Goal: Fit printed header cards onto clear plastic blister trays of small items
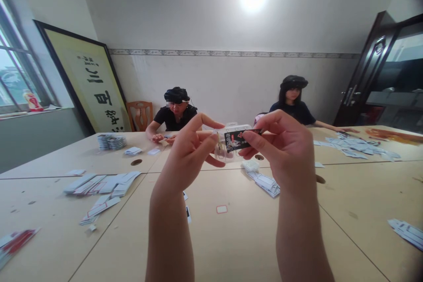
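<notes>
Both of my hands are raised over the table, close together. My left hand (194, 147) grips a small clear plastic case (228, 156) by its left side, between thumb and fingers. Something small and gold-coloured shows inside the case, too small to name. In my right hand (282, 139), thumb and fingers pinch a small black printed card (235, 141) with white and red print. The card lies in front of the case and hides part of it; whether the two touch I cannot tell.
On the table (244, 246) lie flat white packets (99, 184) at left, more packets (264, 183) beyond my right hand, and a red-edged label (221, 209). Stacked packets (111, 142) stand far left; a spread pile (360, 146) lies far right. Two people sit opposite.
</notes>
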`<state>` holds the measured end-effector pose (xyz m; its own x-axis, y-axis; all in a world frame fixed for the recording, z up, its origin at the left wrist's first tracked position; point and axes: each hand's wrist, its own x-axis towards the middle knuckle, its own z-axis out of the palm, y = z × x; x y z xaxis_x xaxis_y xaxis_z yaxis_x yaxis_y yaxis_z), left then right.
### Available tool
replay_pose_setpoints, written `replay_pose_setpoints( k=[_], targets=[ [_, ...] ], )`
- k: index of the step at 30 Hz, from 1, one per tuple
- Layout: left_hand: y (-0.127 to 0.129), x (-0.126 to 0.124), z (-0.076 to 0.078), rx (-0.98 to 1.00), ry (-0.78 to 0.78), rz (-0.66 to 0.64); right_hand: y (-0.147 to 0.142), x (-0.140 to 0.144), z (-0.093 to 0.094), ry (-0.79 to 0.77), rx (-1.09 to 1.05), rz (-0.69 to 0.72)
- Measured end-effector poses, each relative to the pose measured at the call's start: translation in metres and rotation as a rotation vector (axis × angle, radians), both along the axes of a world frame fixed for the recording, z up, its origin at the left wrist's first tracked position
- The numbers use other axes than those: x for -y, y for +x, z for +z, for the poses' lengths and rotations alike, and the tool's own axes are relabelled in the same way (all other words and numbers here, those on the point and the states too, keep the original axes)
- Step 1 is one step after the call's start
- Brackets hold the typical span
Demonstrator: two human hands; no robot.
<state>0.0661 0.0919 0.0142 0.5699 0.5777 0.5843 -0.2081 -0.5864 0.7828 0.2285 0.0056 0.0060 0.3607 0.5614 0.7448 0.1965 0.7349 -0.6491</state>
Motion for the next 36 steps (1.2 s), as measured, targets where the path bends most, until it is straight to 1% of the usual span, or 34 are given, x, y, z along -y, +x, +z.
replay_pose_setpoints(
  k=[3, 8, 18, 20, 24, 28, 32, 36],
  targets=[
    [0.001, 0.0, -0.001, 0.023, -0.009, 0.013, 0.0, 0.0, 0.0, 0.007, -0.01, 0.006],
    [0.002, 0.0, -0.001, 0.062, -0.017, 0.0, -0.002, 0.0, 0.0, 0.02, -0.032, 0.0],
    [0.001, 0.008, 0.003, 0.086, -0.122, -0.035, -0.004, 0.0, 0.0, 0.021, 0.054, -0.117],
    [0.0, 0.009, 0.003, 0.076, -0.121, -0.05, -0.006, 0.001, 0.0, 0.029, 0.066, -0.138],
    [-0.003, 0.008, 0.004, 0.03, -0.073, -0.12, -0.01, 0.002, -0.001, 0.058, 0.067, -0.179],
    [-0.004, 0.006, 0.004, 0.006, -0.033, -0.133, -0.011, 0.0, -0.002, 0.087, 0.082, -0.215],
    [-0.005, 0.005, 0.004, 0.014, -0.039, -0.157, -0.011, -0.001, -0.003, 0.113, 0.087, -0.249],
    [-0.004, 0.005, 0.002, 0.046, -0.058, -0.184, -0.011, 0.001, -0.002, 0.091, 0.092, -0.237]
  ],
)
